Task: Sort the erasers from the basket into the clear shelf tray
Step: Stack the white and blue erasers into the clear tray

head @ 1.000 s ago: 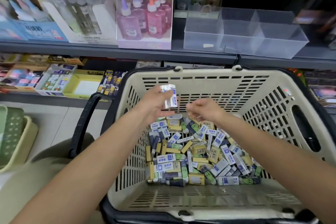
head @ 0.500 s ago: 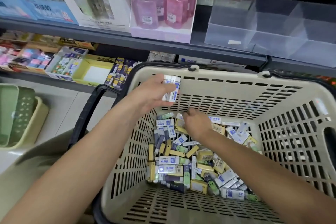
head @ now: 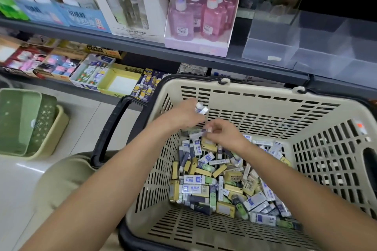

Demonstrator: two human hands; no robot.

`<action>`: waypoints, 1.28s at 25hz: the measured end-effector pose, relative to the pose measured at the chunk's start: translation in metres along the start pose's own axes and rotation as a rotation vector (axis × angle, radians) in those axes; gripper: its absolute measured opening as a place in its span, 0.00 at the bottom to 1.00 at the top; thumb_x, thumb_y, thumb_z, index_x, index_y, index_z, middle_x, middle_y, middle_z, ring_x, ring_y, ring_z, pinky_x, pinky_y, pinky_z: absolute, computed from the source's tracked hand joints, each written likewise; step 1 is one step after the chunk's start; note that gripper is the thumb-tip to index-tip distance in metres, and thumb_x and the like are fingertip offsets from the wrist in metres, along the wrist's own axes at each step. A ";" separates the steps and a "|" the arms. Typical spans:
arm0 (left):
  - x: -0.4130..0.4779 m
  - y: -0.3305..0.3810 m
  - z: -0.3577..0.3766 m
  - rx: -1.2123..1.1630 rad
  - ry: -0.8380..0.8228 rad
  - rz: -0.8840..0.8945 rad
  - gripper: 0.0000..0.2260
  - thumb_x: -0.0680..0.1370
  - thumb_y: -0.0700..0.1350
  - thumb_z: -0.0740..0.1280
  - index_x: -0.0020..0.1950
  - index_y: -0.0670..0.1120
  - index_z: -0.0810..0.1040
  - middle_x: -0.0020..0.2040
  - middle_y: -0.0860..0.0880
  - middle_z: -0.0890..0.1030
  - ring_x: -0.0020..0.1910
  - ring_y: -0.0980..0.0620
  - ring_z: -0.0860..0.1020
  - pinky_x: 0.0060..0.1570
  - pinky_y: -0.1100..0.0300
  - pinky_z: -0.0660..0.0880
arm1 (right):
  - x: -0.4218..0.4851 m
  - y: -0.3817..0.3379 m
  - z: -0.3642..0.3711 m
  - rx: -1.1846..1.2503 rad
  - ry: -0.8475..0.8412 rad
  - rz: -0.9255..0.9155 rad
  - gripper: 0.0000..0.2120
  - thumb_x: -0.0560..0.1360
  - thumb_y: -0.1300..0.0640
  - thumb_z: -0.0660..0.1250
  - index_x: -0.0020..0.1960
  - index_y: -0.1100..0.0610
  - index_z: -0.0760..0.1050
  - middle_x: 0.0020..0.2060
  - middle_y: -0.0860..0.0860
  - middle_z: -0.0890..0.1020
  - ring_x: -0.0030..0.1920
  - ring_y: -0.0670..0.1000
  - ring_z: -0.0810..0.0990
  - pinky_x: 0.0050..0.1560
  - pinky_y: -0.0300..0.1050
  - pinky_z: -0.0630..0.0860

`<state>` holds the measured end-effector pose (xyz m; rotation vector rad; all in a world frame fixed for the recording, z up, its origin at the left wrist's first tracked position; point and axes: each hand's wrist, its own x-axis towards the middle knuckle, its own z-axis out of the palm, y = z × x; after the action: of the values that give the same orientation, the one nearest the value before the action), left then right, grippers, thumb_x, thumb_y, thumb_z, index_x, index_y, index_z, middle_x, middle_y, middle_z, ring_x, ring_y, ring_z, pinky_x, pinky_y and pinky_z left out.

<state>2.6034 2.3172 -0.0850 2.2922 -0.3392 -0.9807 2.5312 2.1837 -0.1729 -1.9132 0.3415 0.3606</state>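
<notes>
Step in hand, as we judge it: gathering. Our left hand (head: 183,115) grips a small stack of erasers (head: 201,108) over the basket (head: 265,92), fingers curled round it. Our right hand (head: 222,133) pinches a single eraser (head: 199,134) between thumb and fingertips, just below the stack. The loose pile (head: 224,179) lies on the basket floor. The clear shelf tray (head: 295,47) stands on the upper shelf, well apart. Next move: join eraser to stack, then lift both to the tray. Labels: blue-and-white sleeves, Chinese characters, too blurred to read.
</notes>
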 end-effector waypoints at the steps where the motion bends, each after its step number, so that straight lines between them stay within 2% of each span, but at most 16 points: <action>1: 0.001 0.000 0.003 0.083 -0.046 -0.003 0.06 0.77 0.39 0.63 0.53 0.45 0.72 0.47 0.47 0.76 0.44 0.51 0.74 0.42 0.59 0.73 | -0.006 -0.005 -0.004 0.150 -0.012 0.009 0.04 0.72 0.61 0.70 0.45 0.53 0.78 0.35 0.47 0.80 0.31 0.40 0.77 0.33 0.33 0.75; 4: 0.000 -0.001 0.008 -0.075 -0.266 -0.081 0.11 0.76 0.41 0.67 0.57 0.45 0.72 0.60 0.46 0.75 0.56 0.51 0.75 0.46 0.59 0.78 | -0.011 -0.015 -0.012 0.547 -0.058 0.057 0.02 0.72 0.62 0.69 0.42 0.58 0.80 0.32 0.49 0.81 0.34 0.45 0.79 0.36 0.36 0.77; 6: 0.001 -0.001 0.006 -0.183 -0.224 -0.113 0.14 0.74 0.40 0.69 0.59 0.44 0.73 0.57 0.46 0.77 0.54 0.51 0.77 0.46 0.57 0.80 | -0.008 -0.013 -0.015 0.813 -0.106 0.094 0.05 0.72 0.61 0.69 0.47 0.60 0.80 0.35 0.51 0.83 0.36 0.47 0.81 0.37 0.37 0.78; 7: 0.001 -0.002 0.004 -0.223 -0.168 -0.124 0.14 0.74 0.38 0.70 0.58 0.44 0.72 0.54 0.45 0.78 0.51 0.50 0.79 0.45 0.57 0.81 | -0.005 -0.010 -0.015 0.833 -0.115 0.129 0.09 0.72 0.60 0.68 0.51 0.61 0.79 0.38 0.52 0.84 0.38 0.48 0.83 0.38 0.38 0.79; 8: 0.002 -0.003 0.001 -0.276 -0.110 -0.148 0.15 0.74 0.37 0.69 0.59 0.43 0.72 0.52 0.44 0.78 0.48 0.49 0.80 0.44 0.56 0.81 | 0.000 -0.005 -0.013 0.666 -0.089 0.141 0.11 0.74 0.59 0.67 0.55 0.60 0.78 0.41 0.52 0.84 0.41 0.49 0.83 0.41 0.39 0.80; 11: 0.004 -0.006 -0.006 -0.471 -0.010 -0.206 0.22 0.73 0.35 0.69 0.66 0.42 0.69 0.59 0.41 0.76 0.49 0.47 0.80 0.30 0.62 0.79 | 0.016 0.016 0.009 -0.545 -0.059 -0.076 0.17 0.75 0.55 0.65 0.63 0.54 0.73 0.58 0.52 0.79 0.54 0.51 0.79 0.55 0.49 0.77; 12: 0.004 -0.009 -0.008 -0.512 0.007 -0.211 0.24 0.73 0.35 0.70 0.68 0.42 0.68 0.63 0.41 0.74 0.53 0.45 0.78 0.29 0.62 0.79 | 0.020 0.022 0.020 -0.781 -0.110 -0.144 0.22 0.74 0.54 0.66 0.67 0.53 0.69 0.63 0.53 0.75 0.60 0.53 0.75 0.60 0.51 0.73; 14: 0.005 -0.013 -0.009 -0.547 0.034 -0.219 0.25 0.72 0.35 0.71 0.68 0.43 0.69 0.65 0.43 0.73 0.58 0.45 0.76 0.31 0.59 0.80 | 0.026 0.032 0.039 -0.997 -0.180 -0.193 0.31 0.72 0.51 0.69 0.72 0.54 0.62 0.68 0.54 0.68 0.67 0.56 0.67 0.66 0.52 0.65; 17: 0.005 -0.015 -0.005 -0.552 0.088 -0.220 0.12 0.73 0.34 0.70 0.53 0.45 0.75 0.52 0.47 0.76 0.47 0.51 0.76 0.38 0.54 0.81 | 0.029 0.033 0.045 -1.129 -0.162 -0.245 0.32 0.69 0.45 0.70 0.68 0.56 0.65 0.63 0.55 0.70 0.65 0.57 0.67 0.66 0.51 0.62; 19: 0.005 -0.017 0.007 -0.578 0.115 -0.273 0.09 0.73 0.34 0.69 0.44 0.46 0.73 0.44 0.48 0.76 0.41 0.52 0.75 0.45 0.51 0.81 | 0.023 0.028 0.037 -1.078 -0.066 -0.262 0.31 0.67 0.41 0.69 0.63 0.56 0.69 0.56 0.53 0.72 0.60 0.55 0.70 0.60 0.50 0.66; 22: 0.003 -0.028 0.032 -0.648 0.119 -0.422 0.09 0.72 0.35 0.70 0.45 0.43 0.71 0.43 0.47 0.73 0.43 0.50 0.73 0.44 0.51 0.79 | 0.004 0.021 0.012 -0.700 0.106 -0.279 0.31 0.66 0.41 0.70 0.63 0.54 0.68 0.53 0.49 0.70 0.53 0.49 0.72 0.55 0.45 0.69; 24: 0.002 -0.034 0.040 -0.842 -0.031 -0.484 0.12 0.70 0.38 0.72 0.50 0.42 0.73 0.46 0.45 0.76 0.46 0.48 0.75 0.40 0.53 0.78 | -0.010 0.017 -0.005 -0.395 0.105 -0.300 0.31 0.67 0.45 0.72 0.66 0.53 0.67 0.53 0.44 0.67 0.50 0.40 0.72 0.54 0.38 0.71; 26: 0.001 -0.036 0.040 -0.998 -0.239 -0.447 0.13 0.67 0.44 0.75 0.49 0.44 0.77 0.42 0.46 0.81 0.40 0.50 0.80 0.38 0.55 0.78 | -0.018 0.012 -0.011 -0.223 0.064 -0.334 0.32 0.66 0.46 0.73 0.66 0.50 0.67 0.52 0.41 0.68 0.51 0.35 0.73 0.55 0.33 0.71; 29: 0.004 -0.042 0.040 -1.026 -0.271 -0.400 0.18 0.61 0.45 0.78 0.48 0.44 0.79 0.37 0.48 0.83 0.34 0.52 0.81 0.35 0.60 0.79 | -0.016 0.009 -0.008 0.084 0.005 -0.284 0.27 0.64 0.46 0.75 0.59 0.42 0.67 0.53 0.40 0.74 0.51 0.39 0.78 0.53 0.33 0.75; 31: 0.005 -0.049 0.040 -1.022 -0.164 -0.407 0.23 0.58 0.43 0.79 0.51 0.42 0.78 0.45 0.46 0.81 0.40 0.51 0.80 0.33 0.62 0.77 | -0.010 0.015 -0.006 0.068 -0.043 -0.201 0.17 0.70 0.51 0.72 0.55 0.43 0.70 0.51 0.42 0.77 0.48 0.43 0.80 0.51 0.39 0.78; 32: 0.007 -0.052 0.039 -1.027 -0.089 -0.412 0.28 0.57 0.42 0.79 0.53 0.41 0.76 0.51 0.44 0.79 0.44 0.50 0.79 0.33 0.62 0.78 | -0.007 0.021 -0.005 -0.153 -0.077 -0.190 0.11 0.73 0.52 0.69 0.54 0.46 0.73 0.50 0.43 0.78 0.47 0.43 0.79 0.52 0.43 0.79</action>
<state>2.5797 2.3377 -0.1427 1.3789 0.5280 -1.0976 2.5168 2.1726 -0.1857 -2.0553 0.0818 0.3410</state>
